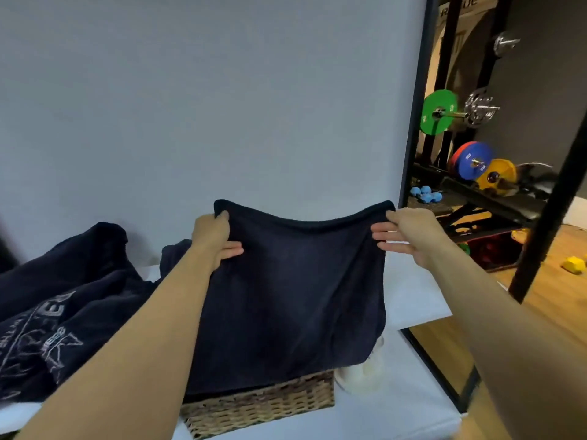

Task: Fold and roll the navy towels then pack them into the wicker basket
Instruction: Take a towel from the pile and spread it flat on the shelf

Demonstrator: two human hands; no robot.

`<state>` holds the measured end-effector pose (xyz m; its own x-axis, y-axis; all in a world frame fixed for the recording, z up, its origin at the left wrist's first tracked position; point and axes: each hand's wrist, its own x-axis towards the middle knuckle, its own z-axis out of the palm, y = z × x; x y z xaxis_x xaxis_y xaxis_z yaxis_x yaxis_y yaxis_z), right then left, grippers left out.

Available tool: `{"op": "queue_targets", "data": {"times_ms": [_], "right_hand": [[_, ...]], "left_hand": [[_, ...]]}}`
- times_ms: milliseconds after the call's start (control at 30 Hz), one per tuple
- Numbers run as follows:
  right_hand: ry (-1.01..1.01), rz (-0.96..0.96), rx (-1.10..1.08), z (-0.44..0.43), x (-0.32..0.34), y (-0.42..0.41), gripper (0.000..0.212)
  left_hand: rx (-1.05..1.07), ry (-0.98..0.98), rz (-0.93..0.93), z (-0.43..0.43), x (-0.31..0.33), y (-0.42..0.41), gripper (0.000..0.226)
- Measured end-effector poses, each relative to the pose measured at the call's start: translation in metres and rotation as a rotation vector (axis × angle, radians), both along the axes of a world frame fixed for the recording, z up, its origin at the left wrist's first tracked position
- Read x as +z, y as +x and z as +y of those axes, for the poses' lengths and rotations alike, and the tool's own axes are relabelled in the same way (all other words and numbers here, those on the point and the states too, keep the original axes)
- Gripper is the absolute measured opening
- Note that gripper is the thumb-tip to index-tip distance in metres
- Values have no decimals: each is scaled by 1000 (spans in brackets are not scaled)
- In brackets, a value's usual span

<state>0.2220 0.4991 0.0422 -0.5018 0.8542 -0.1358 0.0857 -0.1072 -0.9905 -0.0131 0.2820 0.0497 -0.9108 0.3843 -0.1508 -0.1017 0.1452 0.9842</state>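
The person's got a plain navy terry towel (pixel 292 290) held up in the air, left hand (pixel 215 239) and right hand (pixel 409 238) each pinching a top corner. It hangs over the woven wicker basket (pixel 263 404) on the white counter (pixel 409 408). More navy towels (pixel 63 306) are heaped on the left.

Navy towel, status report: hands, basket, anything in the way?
Left hand and right hand pinch the navy towel by its top corners, spread in the air. Wicker basket below, partly hidden. More navy towels heaped left; pale jar beside basket.
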Motion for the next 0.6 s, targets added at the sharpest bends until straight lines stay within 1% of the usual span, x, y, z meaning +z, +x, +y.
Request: {"op": "queue_targets", "data": {"times_ms": [33,67,133,200,267,300,367,433,467,500,533,567,600], "right_hand": [[7,-19,18,11,-8,-11,28],[24,-78,50,20,-21,-21,35],[87,-287,144,25,-56,-35,47],[241,-486,210,18,-90,-41,51],[433,-544,202,5,-111,-40,49],[532,-541,194,-3,-117,-37,47],[763,-527,155,-25,-125,-27,37],[985,-515,87,-56,-136,-11,21],[1050,-508,49,-74,-142,-2,12],[1063,-488,11,-92,-149,6,5],[1023,-458,-39,-109,-156,14,9],[922,-406,-104,-124,-163,21,13],[774,-334,-180,-135,-170,25,16]], "left_hand": [[-22,-42,22,14,-8,-10,51],[-58,-129,44,25,-19,-17,51],[-158,-367,61,33,-48,-21,48],[-236,-559,112,26,-76,-18,41],[-283,-669,276,13,-96,-14,49],[-289,-685,380,5,-104,-12,52],[-312,-631,568,-15,-114,-1,48],[-446,-562,697,-41,-121,15,38],[-528,-560,755,-55,-125,22,38],[-600,-589,814,-69,-130,29,46],[-657,-640,862,-82,-135,36,60],[-701,-702,911,-94,-140,41,76],[-728,-768,977,-104,-146,45,89]]}}
